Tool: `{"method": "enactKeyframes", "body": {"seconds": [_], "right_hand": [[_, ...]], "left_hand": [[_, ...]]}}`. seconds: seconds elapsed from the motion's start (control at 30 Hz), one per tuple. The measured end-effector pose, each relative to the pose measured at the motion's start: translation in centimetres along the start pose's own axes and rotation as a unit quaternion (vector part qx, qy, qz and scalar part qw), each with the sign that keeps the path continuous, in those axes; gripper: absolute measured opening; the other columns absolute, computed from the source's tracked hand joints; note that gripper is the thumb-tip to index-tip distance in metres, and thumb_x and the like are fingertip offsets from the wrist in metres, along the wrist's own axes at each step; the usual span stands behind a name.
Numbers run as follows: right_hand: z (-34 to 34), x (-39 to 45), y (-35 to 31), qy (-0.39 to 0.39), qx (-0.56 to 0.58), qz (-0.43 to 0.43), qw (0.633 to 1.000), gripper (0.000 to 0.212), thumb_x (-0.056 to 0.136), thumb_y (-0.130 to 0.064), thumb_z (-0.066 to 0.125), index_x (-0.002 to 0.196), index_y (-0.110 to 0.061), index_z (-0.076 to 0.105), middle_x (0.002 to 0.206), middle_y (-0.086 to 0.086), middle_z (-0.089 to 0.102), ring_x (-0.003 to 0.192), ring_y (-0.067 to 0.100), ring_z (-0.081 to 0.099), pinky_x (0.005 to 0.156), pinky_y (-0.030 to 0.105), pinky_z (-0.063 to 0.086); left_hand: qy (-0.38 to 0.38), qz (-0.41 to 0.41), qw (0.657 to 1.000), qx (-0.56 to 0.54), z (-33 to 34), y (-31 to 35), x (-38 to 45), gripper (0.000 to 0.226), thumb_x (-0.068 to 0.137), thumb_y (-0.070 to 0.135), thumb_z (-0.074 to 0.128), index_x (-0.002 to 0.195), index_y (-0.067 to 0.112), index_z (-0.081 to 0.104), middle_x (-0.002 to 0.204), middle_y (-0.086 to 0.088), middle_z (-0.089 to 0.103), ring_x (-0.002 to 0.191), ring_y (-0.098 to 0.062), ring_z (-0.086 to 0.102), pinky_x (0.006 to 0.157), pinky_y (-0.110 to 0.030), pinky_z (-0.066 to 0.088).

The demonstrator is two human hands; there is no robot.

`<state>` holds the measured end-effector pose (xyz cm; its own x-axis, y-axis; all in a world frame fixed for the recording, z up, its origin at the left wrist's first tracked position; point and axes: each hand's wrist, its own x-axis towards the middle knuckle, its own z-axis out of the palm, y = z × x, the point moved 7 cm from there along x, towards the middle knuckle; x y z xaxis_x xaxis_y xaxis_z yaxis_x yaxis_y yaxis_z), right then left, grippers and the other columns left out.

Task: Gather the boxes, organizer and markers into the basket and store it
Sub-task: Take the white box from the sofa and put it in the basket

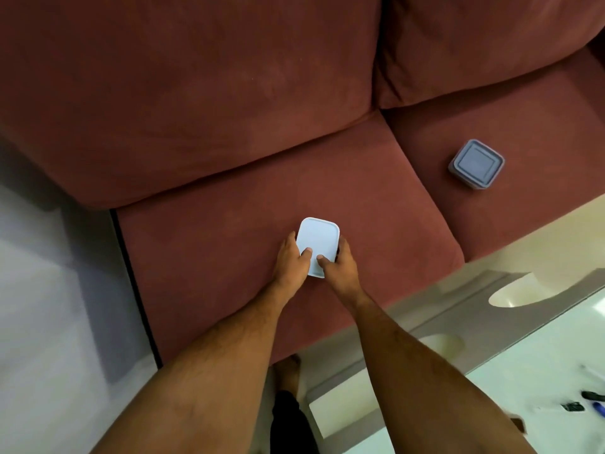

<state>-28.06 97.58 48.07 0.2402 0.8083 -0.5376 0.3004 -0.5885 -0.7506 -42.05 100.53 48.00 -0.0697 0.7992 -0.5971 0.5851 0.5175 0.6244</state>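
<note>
A pale blue-white box with a rounded lid sits on the red sofa's left seat cushion. My left hand grips its left side and my right hand its right side, both thumbs pressed on the lid. A second, grey-blue square box rests on the right seat cushion, well apart from my hands. Dark and blue markers lie blurred on the glass table at the lower right edge. No basket or organizer is in view.
A glass-topped table with a grey frame stands close to the sofa's front at the lower right. Pale floor lies to the left of the sofa. My bare foot stands between sofa and table.
</note>
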Motion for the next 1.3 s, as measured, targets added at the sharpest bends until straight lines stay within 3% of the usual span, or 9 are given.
{"method": "enactKeyframes", "body": {"seconds": [0.27,0.43,0.57,0.67,0.8,0.93,1.0,1.1,1.3], "right_hand": [[-2.3,-6.5,-0.9,0.062,0.052,-0.034,0.996,0.061,0.088,-0.011,0.067,0.144,-0.016,0.043,0.131,0.000,0.059,0.122,0.025,0.058,0.100,0.045,0.054],[-5.1,-13.7,-0.3,0.105,0.068,-0.072,0.990,0.069,0.079,-0.031,0.067,0.143,-0.018,0.045,0.129,-0.004,0.058,0.118,0.020,0.059,0.094,0.040,0.057],[-7.3,-18.7,2.4,0.126,0.075,-0.068,0.987,0.071,0.080,-0.034,0.072,0.143,-0.017,0.045,0.134,0.000,0.058,0.119,0.019,0.059,0.094,0.036,0.058],[-9.4,-21.6,5.7,0.150,0.065,-0.057,0.985,0.066,0.084,-0.021,0.076,0.142,-0.015,0.046,0.127,-0.005,0.057,0.115,0.017,0.058,0.094,0.031,0.052],[-12.4,-25.2,11.0,0.171,0.069,-0.036,0.982,0.068,0.079,-0.029,0.073,0.139,-0.014,0.047,0.125,-0.004,0.057,0.116,0.020,0.059,0.091,0.030,0.052],[-15.8,-28.9,16.7,0.205,0.079,-0.011,0.975,0.070,0.077,-0.039,0.070,0.139,-0.017,0.047,0.126,-0.003,0.060,0.113,0.018,0.060,0.092,0.034,0.054],[-17.7,-31.0,19.9,0.228,0.084,0.001,0.970,0.070,0.079,-0.044,0.069,0.140,-0.016,0.047,0.129,-0.001,0.061,0.114,0.017,0.061,0.092,0.030,0.054],[-20.8,-35.1,24.6,0.290,0.095,0.016,0.952,0.067,0.082,-0.054,0.065,0.137,-0.017,0.049,0.125,-0.002,0.061,0.110,0.014,0.064,0.083,0.018,0.054],[-25.8,-42.8,33.9,0.392,0.101,0.088,0.910,0.044,0.096,-0.032,0.066,0.136,-0.023,0.050,0.125,-0.005,0.064,0.109,0.013,0.063,0.097,0.041,0.055]], "left_hand": [[0.013,0.041,0.999,-0.010,-1.2,1.7,-5.2,0.056,0.103,0.020,0.055,0.154,0.006,0.037,0.155,-0.013,0.045,0.140,-0.031,0.047,0.116,-0.044,0.041],[0.020,0.077,0.996,-0.043,-0.9,2.1,-11.1,0.050,0.100,0.018,0.059,0.146,0.005,0.046,0.147,-0.012,0.052,0.132,-0.030,0.053,0.110,-0.042,0.046],[-0.006,0.099,0.995,-0.023,1.8,1.1,-16.1,0.041,0.102,0.024,0.058,0.138,0.006,0.054,0.140,-0.012,0.051,0.124,-0.029,0.057,0.103,-0.041,0.052],[-0.026,0.105,0.994,-0.015,5.2,0.1,-19.4,0.037,0.101,0.021,0.058,0.133,0.002,0.056,0.137,-0.014,0.050,0.121,-0.030,0.056,0.099,-0.036,0.047],[-0.064,0.113,0.991,-0.015,10.6,-0.9,-23.6,0.038,0.100,0.019,0.059,0.134,0.002,0.056,0.139,-0.013,0.049,0.120,-0.029,0.057,0.098,-0.035,0.046],[-0.083,0.125,0.989,0.016,17.0,-2.4,-27.3,0.040,0.100,0.022,0.060,0.134,0.002,0.056,0.139,-0.015,0.050,0.122,-0.031,0.057,0.107,-0.042,0.048],[-0.085,0.137,0.986,0.040,20.6,-3.0,-29.7,0.042,0.101,0.028,0.058,0.136,0.004,0.055,0.140,-0.014,0.051,0.124,-0.031,0.056,0.110,-0.045,0.048],[-0.095,0.170,0.979,0.060,25.6,-3.6,-34.2,0.042,0.103,0.030,0.055,0.138,0.007,0.054,0.139,-0.011,0.053,0.124,-0.027,0.057,0.108,-0.037,0.048],[-0.173,0.232,0.955,0.064,34.1,-3.7,-41.9,0.040,0.104,0.033,0.055,0.140,0.016,0.050,0.138,-0.005,0.056,0.118,-0.021,0.060,0.091,-0.030,0.057]]}}
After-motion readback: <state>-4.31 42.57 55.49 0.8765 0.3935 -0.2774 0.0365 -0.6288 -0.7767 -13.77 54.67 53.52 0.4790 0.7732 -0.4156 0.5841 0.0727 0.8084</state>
